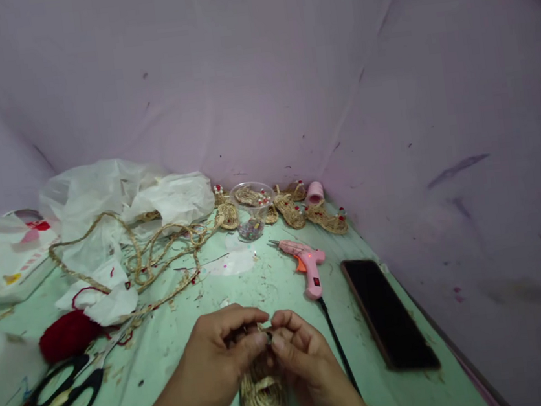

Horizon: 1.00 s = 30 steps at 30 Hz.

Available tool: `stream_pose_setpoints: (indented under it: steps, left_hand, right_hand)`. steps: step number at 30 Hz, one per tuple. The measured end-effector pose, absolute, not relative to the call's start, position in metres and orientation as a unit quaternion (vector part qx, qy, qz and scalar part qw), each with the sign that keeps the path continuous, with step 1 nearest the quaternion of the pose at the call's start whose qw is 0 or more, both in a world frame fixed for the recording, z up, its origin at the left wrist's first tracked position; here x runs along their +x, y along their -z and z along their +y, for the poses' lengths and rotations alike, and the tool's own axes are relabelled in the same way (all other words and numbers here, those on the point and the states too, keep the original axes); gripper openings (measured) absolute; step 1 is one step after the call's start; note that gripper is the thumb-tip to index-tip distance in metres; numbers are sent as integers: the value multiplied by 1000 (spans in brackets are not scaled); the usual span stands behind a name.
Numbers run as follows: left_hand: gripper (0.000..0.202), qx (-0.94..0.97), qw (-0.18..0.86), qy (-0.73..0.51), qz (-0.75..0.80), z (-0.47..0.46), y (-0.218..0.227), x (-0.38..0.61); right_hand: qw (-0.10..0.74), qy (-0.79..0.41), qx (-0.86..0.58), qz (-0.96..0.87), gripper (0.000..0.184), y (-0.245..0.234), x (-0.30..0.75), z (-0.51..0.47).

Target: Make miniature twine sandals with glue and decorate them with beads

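Note:
A small woven straw slipper (264, 402) hangs below my fingers, its coiled, rounded end towards me. My left hand (218, 346) pinches its upper end between thumb and fingers. From the other side, my right hand (304, 349) closes thumb and fingers on the same end, the two thumbs almost touching. A tiny dark piece shows between the thumb tips; its kind cannot be made out. My fingers hide most of the slipper's upper part. A pink hot glue gun (309, 264) lies just beyond my right hand, its small light glowing red.
Black-handled scissors (75, 398) and dark red yarn (70, 333) lie left. Braided straw cord (150, 262) loops before plastic bags (103, 189). Along the wall stand several straw slippers (291, 210), a clear cup (252, 228) and a pink spool (315, 193). A phone (390, 313) lies right.

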<state>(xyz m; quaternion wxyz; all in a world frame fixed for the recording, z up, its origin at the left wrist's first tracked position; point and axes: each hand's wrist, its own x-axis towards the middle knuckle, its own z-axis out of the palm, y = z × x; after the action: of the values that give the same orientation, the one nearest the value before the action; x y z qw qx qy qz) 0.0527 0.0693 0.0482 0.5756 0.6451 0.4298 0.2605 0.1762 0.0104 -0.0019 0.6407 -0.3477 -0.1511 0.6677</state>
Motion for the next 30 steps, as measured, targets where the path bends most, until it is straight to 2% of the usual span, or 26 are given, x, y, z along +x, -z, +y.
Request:
stream_pose_setpoints:
  steps: [3, 6, 13, 16, 18, 20, 25, 27, 30]
  left_hand:
    - [16, 662, 584, -257, 393, 70, -51, 53]
    - [17, 608, 614, -262, 430, 78, -54, 46]
    - [21, 501, 644, -332, 474, 103, -52, 25]
    - [22, 462, 663, -324, 492, 107, -46, 25]
    - [24, 438, 674, -327, 497, 109, -40, 26]
    - [26, 415, 686, -335, 494, 112, -31, 28]
    - [25, 421, 691, -355, 468, 112, -9, 31]
    - [24, 442, 684, -352, 460, 111, -3, 32]
    - [23, 461, 683, -344, 451, 110, 3, 30]
  right_hand:
    - [627, -670, -359, -170, 27, 1, 175, 10]
    - [629, -626, -400, -228, 24, -7, 181, 10]
    - [670, -443, -501, -323, 22, -25, 223, 11]
    - [655, -312, -619, -300, 20, -21, 246, 17]
    - [591, -228, -715, -296, 30, -17, 261, 23]
    - [476, -189, -791, -336, 32, -14, 272, 30]
    - [247, -152, -853, -434, 45, -16, 277, 54]
    - [207, -153, -855, -450, 41, -18, 273, 64]
    - [198, -158, -851, -459, 29, -20, 268, 74]
